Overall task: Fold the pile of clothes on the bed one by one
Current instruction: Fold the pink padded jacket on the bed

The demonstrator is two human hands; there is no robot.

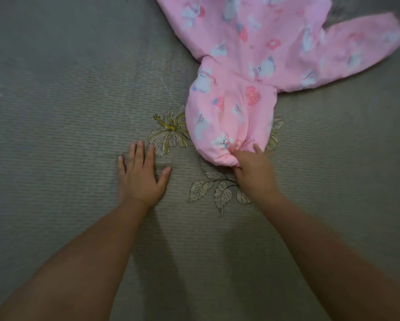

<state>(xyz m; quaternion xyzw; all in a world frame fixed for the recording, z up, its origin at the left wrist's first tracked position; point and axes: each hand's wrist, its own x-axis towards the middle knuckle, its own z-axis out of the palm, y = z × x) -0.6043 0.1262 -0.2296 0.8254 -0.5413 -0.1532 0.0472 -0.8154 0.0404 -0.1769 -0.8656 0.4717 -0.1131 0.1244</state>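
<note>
Garment: pink printed garment [259, 54] spread on bed [55, 112], 1 o'clock.
Right grip: right hand [252, 167] pinches garment's near end.
Left grip: left hand [141, 174] flat, fingers straight, on bed, 9 o'clock of right.

The bed [55, 135] is covered by a grey-green ribbed sheet printed with a pale flower [170, 130] and leaves [222, 193]. A pink garment [252, 66] with white animal prints lies on it, spreading up and right from the flower. The left hand [141, 177] rests flat just left of the flower; the right hand [252, 167] grips the garment's near end.
</note>
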